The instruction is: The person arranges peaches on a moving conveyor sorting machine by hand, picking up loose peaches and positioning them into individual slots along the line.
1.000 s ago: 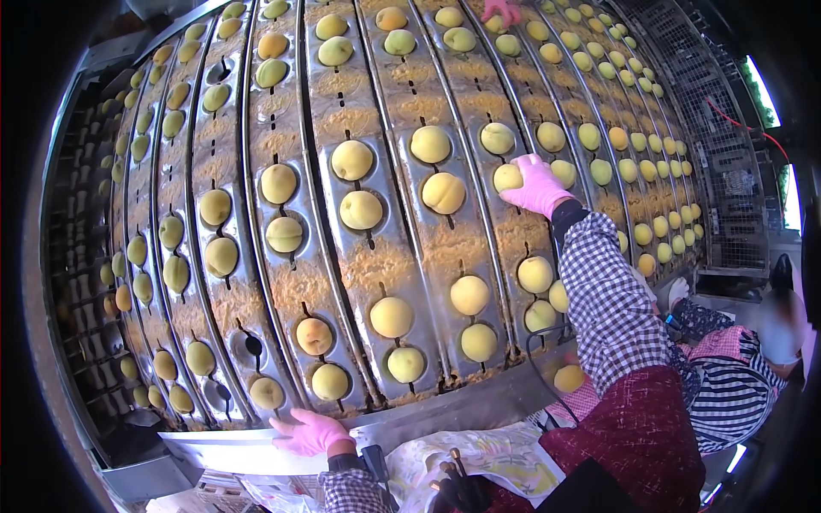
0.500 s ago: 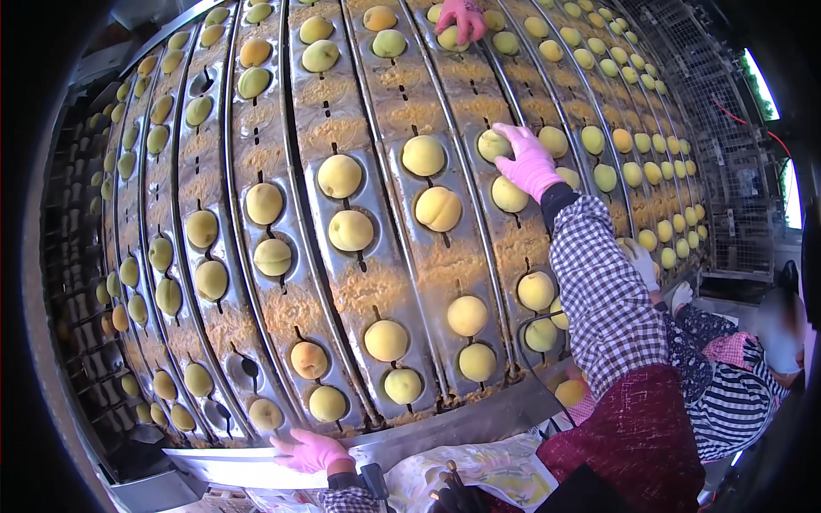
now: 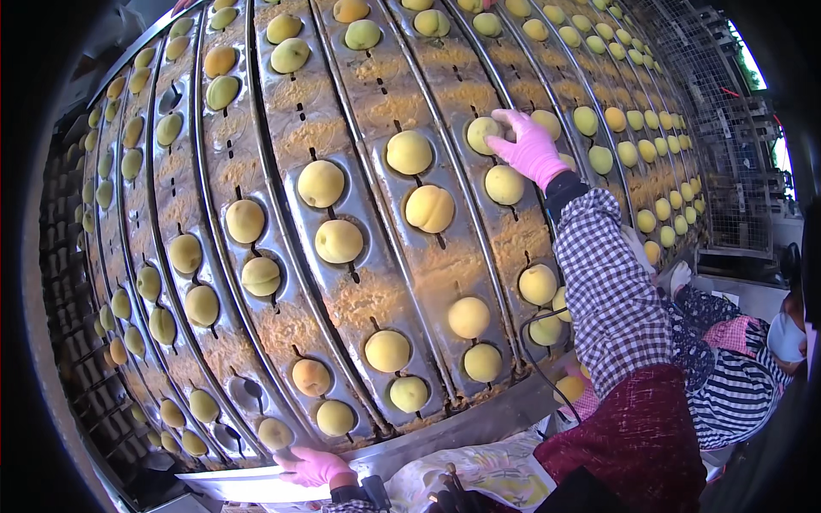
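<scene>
My right hand (image 3: 528, 152), in a pink glove, reaches over the metal conveyor. Its thumb and fingers close around a yellow-green peach (image 3: 485, 135) that sits in a cup. Just below the wrist lies another yellow peach (image 3: 505, 185). My left hand (image 3: 312, 467), also gloved in pink, rests at the conveyor's near metal rim (image 3: 410, 449) with fingers stretched out. A small pale peach (image 3: 274, 433) is in the cup nearest those fingertips. Two peaches, one round (image 3: 409, 152) and one with a clear crease (image 3: 429, 209), lie left of my right hand.
Rows of metal cup plates (image 3: 295, 231) carry many peaches, with orange pulp (image 3: 363, 299) smeared between them. A black cable (image 3: 534, 368) loops near my right sleeve. At the right, a co-worker in striped clothing (image 3: 735, 402) stands by the conveyor. Wire racks (image 3: 727, 171) rise behind.
The plates and peaches appear shifted slightly in the view. My right hand stays at the same peach, its fingers closer around it. Another person's pink-gloved hand has mostly left the top edge.
</scene>
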Action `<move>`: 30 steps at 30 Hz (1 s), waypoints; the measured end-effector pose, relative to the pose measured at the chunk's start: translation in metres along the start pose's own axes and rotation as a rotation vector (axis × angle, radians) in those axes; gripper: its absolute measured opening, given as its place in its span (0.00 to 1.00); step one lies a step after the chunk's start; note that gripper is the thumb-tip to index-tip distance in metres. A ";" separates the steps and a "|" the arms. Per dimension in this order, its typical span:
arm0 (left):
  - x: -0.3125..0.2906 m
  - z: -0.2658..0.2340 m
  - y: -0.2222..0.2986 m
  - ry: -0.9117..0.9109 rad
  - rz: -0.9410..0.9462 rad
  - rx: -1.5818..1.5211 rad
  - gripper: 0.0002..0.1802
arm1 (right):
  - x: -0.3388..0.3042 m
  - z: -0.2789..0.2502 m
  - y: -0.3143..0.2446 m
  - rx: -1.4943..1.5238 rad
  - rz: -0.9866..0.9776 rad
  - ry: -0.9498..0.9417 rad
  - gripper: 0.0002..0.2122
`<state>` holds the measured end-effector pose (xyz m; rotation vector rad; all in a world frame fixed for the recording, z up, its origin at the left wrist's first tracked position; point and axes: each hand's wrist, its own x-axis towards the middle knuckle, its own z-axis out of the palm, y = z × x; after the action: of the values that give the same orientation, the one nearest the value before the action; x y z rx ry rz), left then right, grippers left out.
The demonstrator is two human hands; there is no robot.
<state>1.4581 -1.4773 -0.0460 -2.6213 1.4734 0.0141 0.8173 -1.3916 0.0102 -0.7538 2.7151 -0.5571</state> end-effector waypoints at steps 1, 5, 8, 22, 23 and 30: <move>0.007 0.000 -0.001 0.002 0.003 0.003 0.33 | -0.005 0.004 -0.012 -0.208 -0.071 0.035 0.27; 0.033 -0.003 -0.004 0.017 0.008 -0.008 0.33 | -0.007 0.019 -0.034 -0.371 0.027 0.016 0.31; 0.058 -0.001 -0.011 0.017 0.009 -0.036 0.33 | -0.010 0.023 -0.037 -0.445 0.007 0.021 0.31; 0.108 0.001 -0.025 0.001 0.003 -0.019 0.33 | -0.098 0.060 -0.130 -0.324 -0.201 -0.046 0.29; 0.108 0.000 -0.025 0.002 0.000 -0.021 0.33 | -0.107 0.063 -0.138 -0.458 -0.209 -0.100 0.30; 0.109 0.002 -0.027 -0.030 0.007 -0.047 0.32 | -0.111 0.075 -0.121 -0.737 -0.477 -0.071 0.31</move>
<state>1.5383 -1.5554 -0.0530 -2.6408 1.4906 0.0898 0.9887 -1.4493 0.0124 -1.5724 2.6467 0.4305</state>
